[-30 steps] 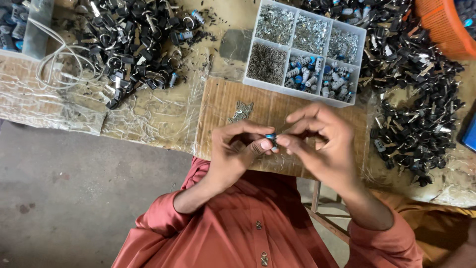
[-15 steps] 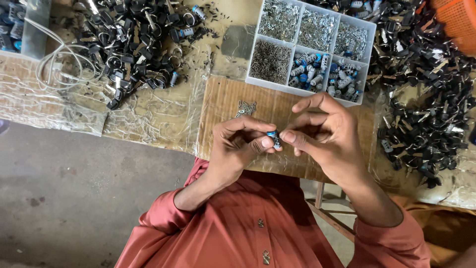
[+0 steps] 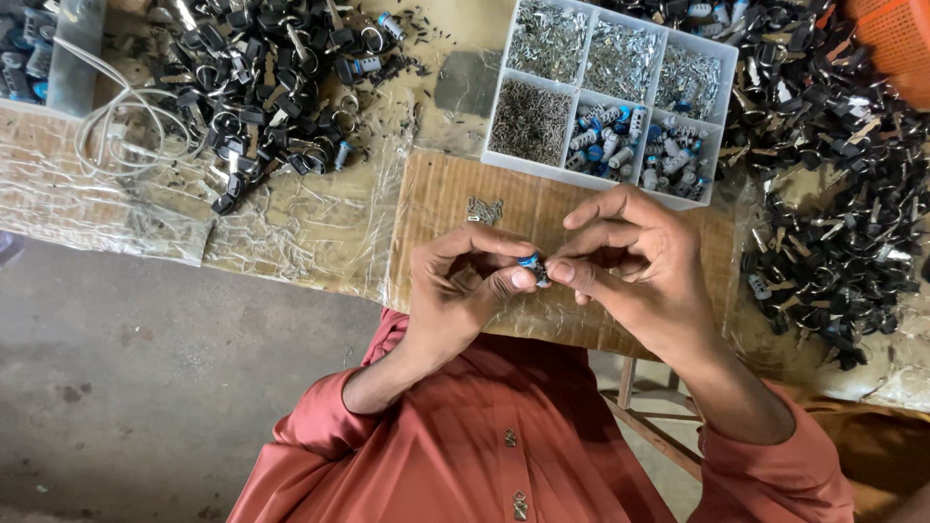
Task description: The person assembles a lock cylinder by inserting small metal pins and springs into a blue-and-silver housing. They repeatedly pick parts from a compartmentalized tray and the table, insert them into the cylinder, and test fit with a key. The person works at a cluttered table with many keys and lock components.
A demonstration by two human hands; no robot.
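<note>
Two bare hands meet over a cardboard sheet in the head view, pinching one small blue and silver cylindrical part between them. The left hand comes up from the lower left with its wrist bent, thumb and forefinger curled into a ring and closed on the part's near end, the remaining fingers folded under the palm. The right hand reaches in from the lower right, its thumb and forefinger tips pressed on the part's other end, while the other fingers arch loosely above, slightly spread. Both forearms run out of rust-red sleeves at the bottom of the frame. The part sits above the near edge of the cardboard, well below a white compartment tray, whose cells hold silver bits and more blue and silver cylinders. A few tiny metal pieces lie on the cardboard just above the left hand. Heaps of dark metal parts spread to the upper left and along the right side, and a white cable loops at the left
</note>
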